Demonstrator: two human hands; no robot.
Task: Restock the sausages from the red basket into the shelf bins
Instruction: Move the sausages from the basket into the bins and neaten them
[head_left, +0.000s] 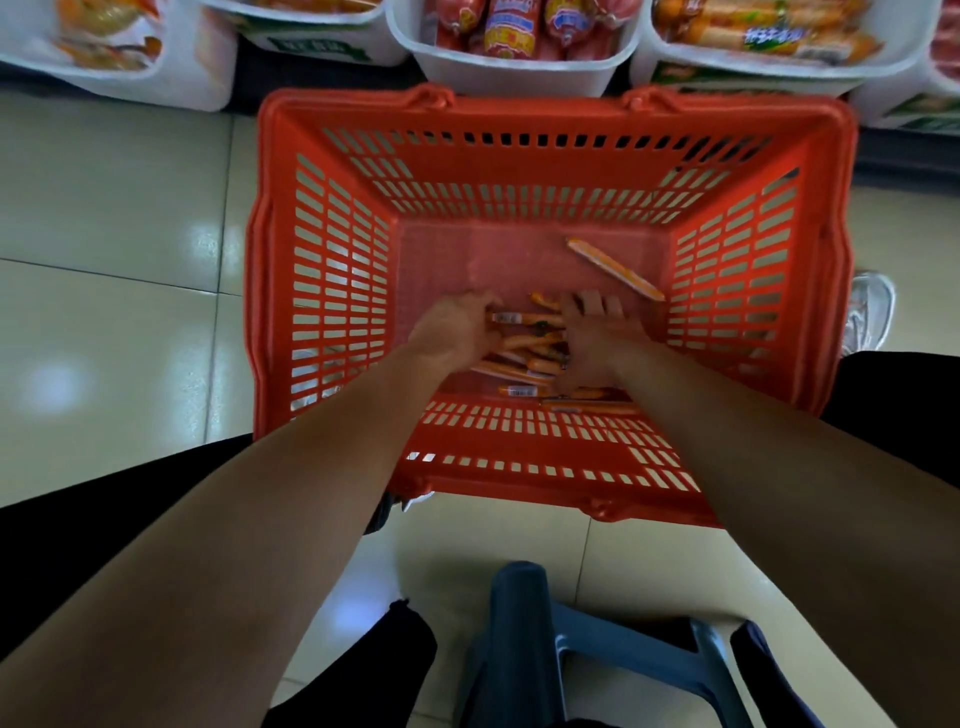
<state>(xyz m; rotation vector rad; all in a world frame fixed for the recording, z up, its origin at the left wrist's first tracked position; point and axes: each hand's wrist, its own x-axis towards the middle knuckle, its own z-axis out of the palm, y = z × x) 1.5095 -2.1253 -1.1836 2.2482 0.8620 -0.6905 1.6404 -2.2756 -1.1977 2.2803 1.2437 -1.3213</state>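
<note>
Dug into the red basket (519, 111) with both hands — left hand (454, 330) curled round a few sausages (532, 345) heaped by the near edge, right hand (597, 335) spread flat on the same heap. Ignored one stray stick (613, 267) toward the far right corner. Judged light, slim, slick-wrapped, a little bendy — best bundled round the middle. Could not make out blurred fingertips; saw shelf bins (519, 73) cut off beyond the far edge.
</note>
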